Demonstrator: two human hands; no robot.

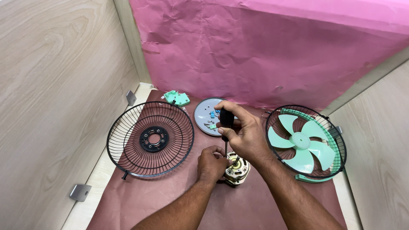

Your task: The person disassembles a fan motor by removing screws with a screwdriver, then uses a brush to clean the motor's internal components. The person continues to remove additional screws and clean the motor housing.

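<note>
Left hand clamps the fan motor on the tabletop while right hand grips the screwdriver upright w/ tip in it (1 tip: keep shaft vertical, press down).

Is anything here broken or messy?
Nothing looks broken. The pink paper on the wall behind is badly wrinkled, and tiny screws and clips lie loose on the grey round plate.

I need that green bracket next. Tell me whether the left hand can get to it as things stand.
Probably yes. The left hand steadies the motor; the green bracket lies in the open at the mat's far edge, past the wire guard. It would have to let go first.
</note>
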